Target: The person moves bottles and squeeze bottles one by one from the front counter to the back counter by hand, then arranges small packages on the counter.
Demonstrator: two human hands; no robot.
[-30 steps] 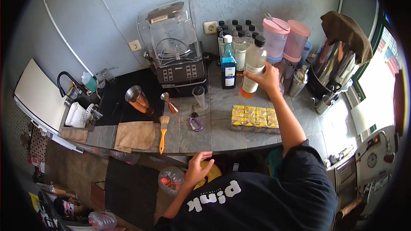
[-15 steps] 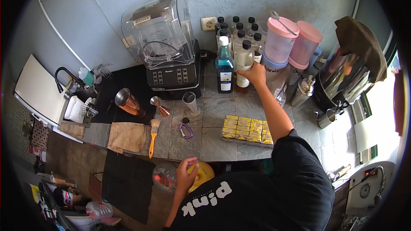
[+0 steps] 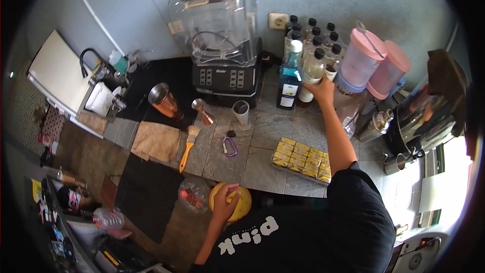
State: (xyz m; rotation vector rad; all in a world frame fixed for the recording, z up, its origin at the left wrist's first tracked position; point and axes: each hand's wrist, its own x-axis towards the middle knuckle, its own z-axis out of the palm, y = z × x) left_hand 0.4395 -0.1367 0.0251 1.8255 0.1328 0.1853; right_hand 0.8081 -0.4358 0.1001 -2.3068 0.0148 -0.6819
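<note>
My right hand (image 3: 322, 90) is closed on a clear, black-capped bottle (image 3: 313, 68) that stands among other bottles at the back of the counter. Just left of it is a blue bottle with a white cap (image 3: 289, 82). Behind and beside these, several black-capped bottles (image 3: 310, 29) stand close together. My left hand (image 3: 226, 202) hangs below the counter's front edge, in front of a yellow round object (image 3: 244, 205), with its fingers apart and nothing in it. A wrapped block of yellow boxes (image 3: 302, 158) lies in front of my right forearm.
A blender (image 3: 225, 78) stands at the back. Nearby are a copper shaker cup (image 3: 164, 102), a jigger (image 3: 203, 111), a clear cup (image 3: 241, 113), a brush (image 3: 188, 147), a cloth (image 3: 155, 141) and a purple carabiner (image 3: 230, 146). Pink-lidded containers (image 3: 362, 58) and a metal shaker (image 3: 376, 126) stand right.
The bottle in my right hand has come down from above the counter to the bottle group. The view has shifted and tilted. My left hand remains below the counter edge.
</note>
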